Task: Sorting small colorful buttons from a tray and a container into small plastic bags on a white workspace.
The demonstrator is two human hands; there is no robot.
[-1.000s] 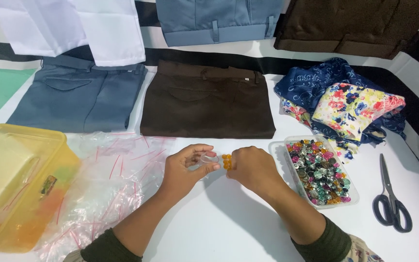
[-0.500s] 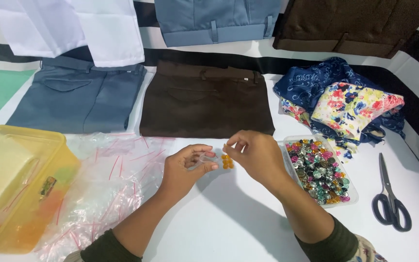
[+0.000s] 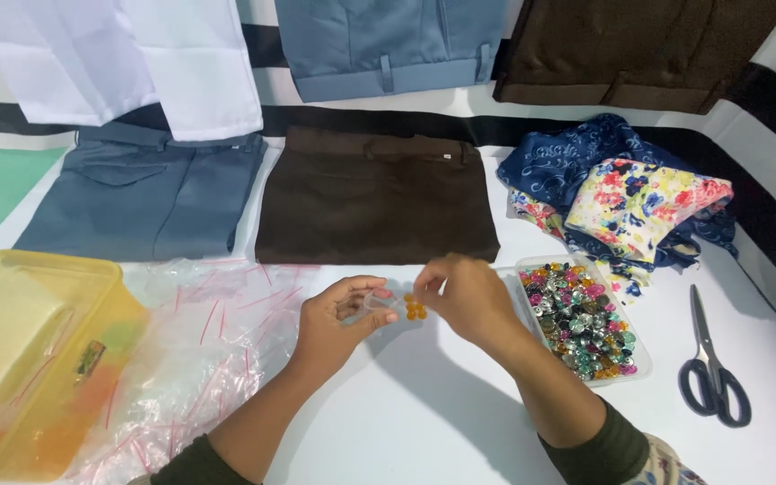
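Orange beads [image 3: 415,310], about four, sit in one small clear bag [image 3: 386,305] between both hands. Left hand [image 3: 332,321] pinches the bag; right hand [image 3: 460,295], grip pressed together at its mouth. One bead tray [image 3: 586,321], one scissors [image 3: 709,370] rightward.

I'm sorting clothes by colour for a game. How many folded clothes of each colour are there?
Brown: 2, one near the hands and one at the top right
Blue-grey: 2, one on the left and one at the top middle
White: 1
Total: 5 folded clothes
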